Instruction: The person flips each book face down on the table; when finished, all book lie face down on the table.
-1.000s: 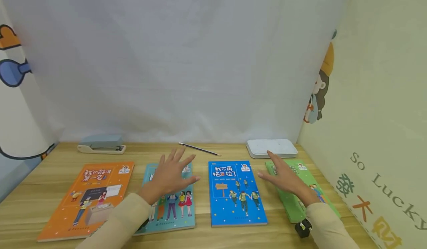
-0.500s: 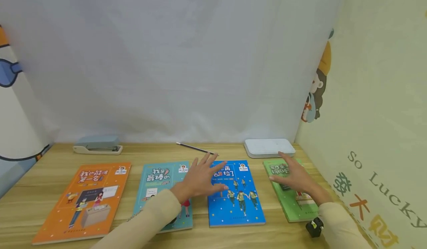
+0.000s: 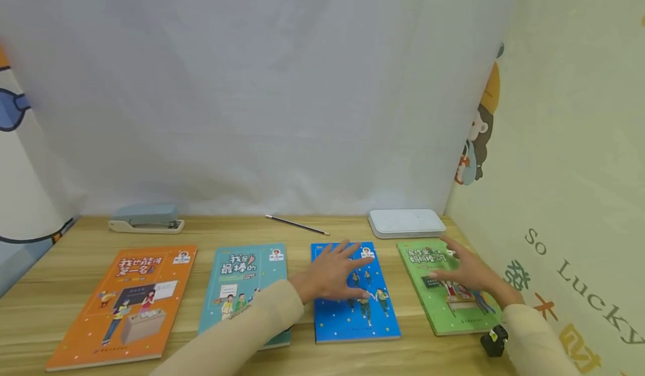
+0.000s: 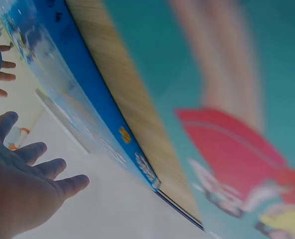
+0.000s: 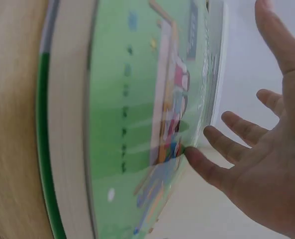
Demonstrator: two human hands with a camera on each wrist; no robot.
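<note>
Four books would be several: an orange book point(image 3: 123, 309), a teal book point(image 3: 247, 281), a blue book point(image 3: 358, 325) and a green book point(image 3: 428, 303) lie face up in a row. My left hand point(image 3: 332, 272) hovers over the blue book with its fingers spread, holding nothing. In the left wrist view that hand point(image 4: 28, 184) has its palm apart from the blue cover. Above the green book my right hand point(image 3: 473, 269) hangs with fingers extended. The right wrist view has this hand point(image 5: 256, 149) close over the green cover; whether its little finger touches cannot be told.
Behind the books stand a blue stapler point(image 3: 146, 219) at left, a pencil point(image 3: 297, 225) in the middle and a white case point(image 3: 407, 223) at right. A white curtain point(image 3: 252, 96) closes off the back. A wall point(image 3: 569, 169) runs along the right.
My left hand has moved right, from over the teal book to over the blue one. My right hand has shifted slightly right and down over the green book.
</note>
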